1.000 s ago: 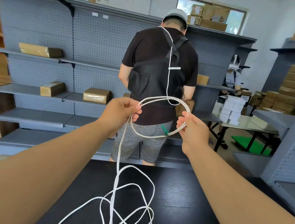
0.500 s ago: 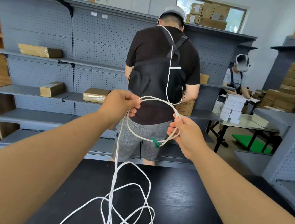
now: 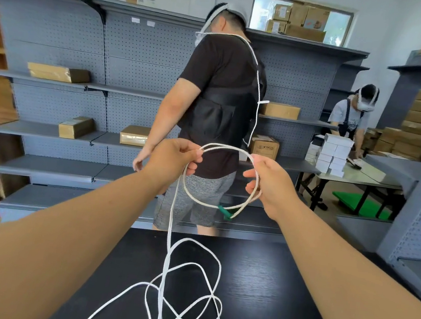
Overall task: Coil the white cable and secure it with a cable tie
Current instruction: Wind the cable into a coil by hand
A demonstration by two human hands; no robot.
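A white cable (image 3: 200, 200) forms a round loop in the air between my hands. My left hand (image 3: 174, 161) pinches the loop's left side with thumb and curled fingers. My right hand (image 3: 270, 184) grips the loop's right side, where two strands run together. A green plug end (image 3: 225, 211) hangs at the bottom of the loop. From my left hand one strand drops straight down to a loose tangle of cable (image 3: 187, 297) lying on the black table (image 3: 268, 285). No cable tie is visible.
A person in a black shirt (image 3: 219, 102) stands just beyond the table, in front of grey shelves (image 3: 61, 130) with brown boxes. Another person works at a table with white boxes (image 3: 334, 153) at the right. A grey rack (image 3: 420, 211) stands to the right.
My right hand has slid up the loop's right side and the loop is a little smaller. The person in front has turned to the left.
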